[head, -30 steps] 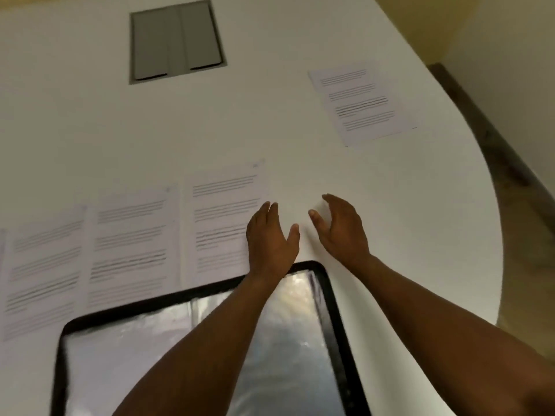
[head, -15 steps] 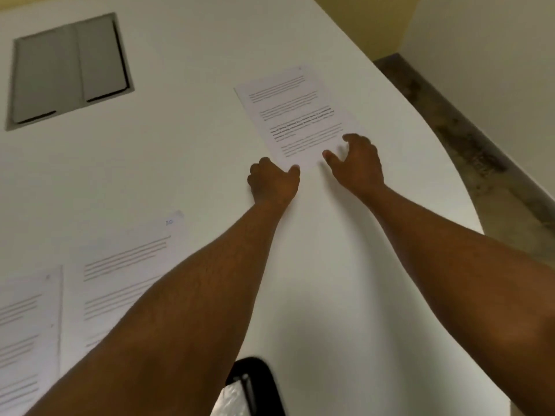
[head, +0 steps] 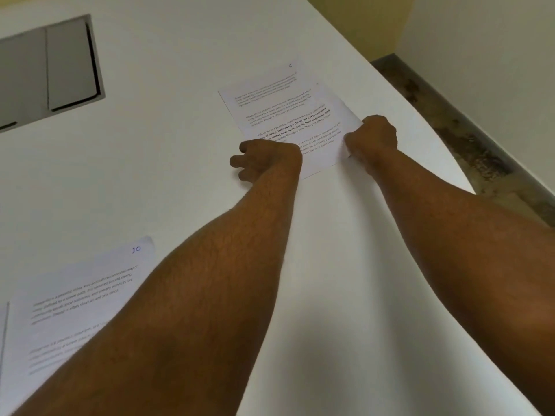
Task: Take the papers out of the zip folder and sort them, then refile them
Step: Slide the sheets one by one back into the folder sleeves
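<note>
White paper sheet (head: 288, 115) lies under both hands: the right hand (head: 372, 139) pinches its near corner, the left hand (head: 267, 157) curls at its near-left edge. Another sheet (head: 81, 295) lies nearer, left. Papers look sorted; gathering and refiling remain.

A printed sheet (head: 288, 115) lies flat on the white tabletop (head: 168, 139) near its curved right edge, turned at an angle, with blocks of text, one partly in bold. Its near corners are covered by the person's hands. A second printed sheet (head: 87, 292), marked "10" in blue ink at its top corner, lies flat towards the near left edge, partly hidden under a forearm.
</note>
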Action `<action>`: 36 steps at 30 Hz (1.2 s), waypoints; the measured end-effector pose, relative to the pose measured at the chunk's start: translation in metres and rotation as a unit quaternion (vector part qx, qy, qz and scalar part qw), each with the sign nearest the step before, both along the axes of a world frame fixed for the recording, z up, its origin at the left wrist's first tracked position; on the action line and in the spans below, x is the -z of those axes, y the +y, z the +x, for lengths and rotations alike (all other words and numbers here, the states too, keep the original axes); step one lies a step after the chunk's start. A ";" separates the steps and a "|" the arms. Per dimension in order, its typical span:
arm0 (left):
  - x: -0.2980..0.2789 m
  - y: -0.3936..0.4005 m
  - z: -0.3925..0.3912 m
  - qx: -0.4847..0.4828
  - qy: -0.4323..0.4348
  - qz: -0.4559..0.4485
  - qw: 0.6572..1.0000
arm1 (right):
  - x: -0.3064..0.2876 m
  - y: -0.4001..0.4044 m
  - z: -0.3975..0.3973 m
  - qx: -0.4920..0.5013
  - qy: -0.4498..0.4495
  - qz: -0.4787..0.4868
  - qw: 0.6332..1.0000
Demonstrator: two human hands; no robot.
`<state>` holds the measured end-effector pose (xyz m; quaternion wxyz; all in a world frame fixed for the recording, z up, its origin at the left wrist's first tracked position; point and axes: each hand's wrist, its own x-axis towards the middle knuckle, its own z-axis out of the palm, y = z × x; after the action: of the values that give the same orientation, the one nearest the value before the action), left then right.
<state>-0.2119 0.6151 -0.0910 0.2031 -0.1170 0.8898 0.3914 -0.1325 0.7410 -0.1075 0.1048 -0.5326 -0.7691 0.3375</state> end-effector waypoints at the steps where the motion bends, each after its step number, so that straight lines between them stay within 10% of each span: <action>1: 0.000 -0.003 0.000 -0.003 -0.003 0.008 1.000 | 0.001 0.000 0.002 0.007 0.019 -0.001 1.000; 15: -0.016 -0.163 0.089 0.027 -0.035 0.210 0.977 | -0.039 -0.140 0.137 0.156 0.307 -0.269 0.899; 36: -0.047 -0.514 0.221 -0.052 -0.107 0.287 0.951 | -0.071 -0.426 0.265 -0.062 0.151 -0.433 0.886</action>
<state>0.0092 0.1008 -0.0437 0.3018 -0.1414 0.7057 0.6253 0.1329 0.3146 -0.0362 -0.0427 -0.4183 -0.5527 0.7196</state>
